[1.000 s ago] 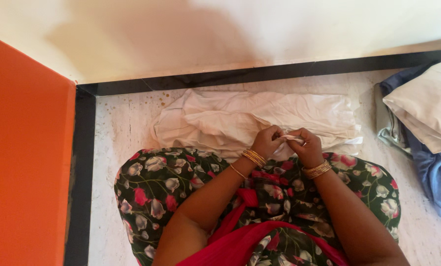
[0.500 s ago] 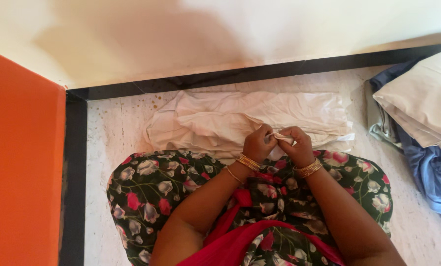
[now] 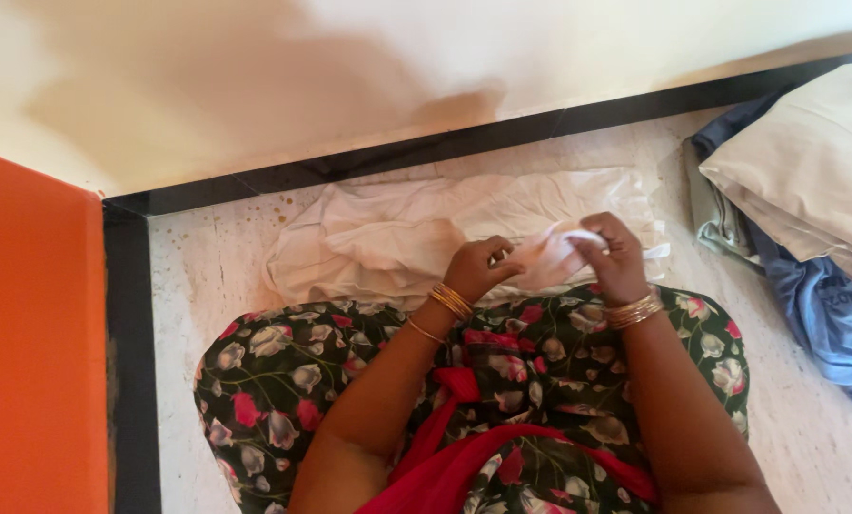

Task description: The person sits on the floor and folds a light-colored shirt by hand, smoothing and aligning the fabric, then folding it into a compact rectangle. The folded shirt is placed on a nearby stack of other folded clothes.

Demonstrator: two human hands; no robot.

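Note:
A crumpled white garment lies spread on the pale marble floor just beyond my knees. My left hand pinches a fold of its near edge with the fingers curled. A little to the right, my right hand grips another bit of the same white cloth and holds it slightly raised. Gold bangles ring both wrists. My lap is covered by a dark floral dress with a red scarf.
A pile of folded cloth, cream on top of blue, sits at the right. An orange panel stands at the left. A black skirting strip runs along the cream wall ahead.
My hands were together on the cloth edge; now they have spread apart, the right hand moving to the right and up with the cloth. The view has tilted slightly.

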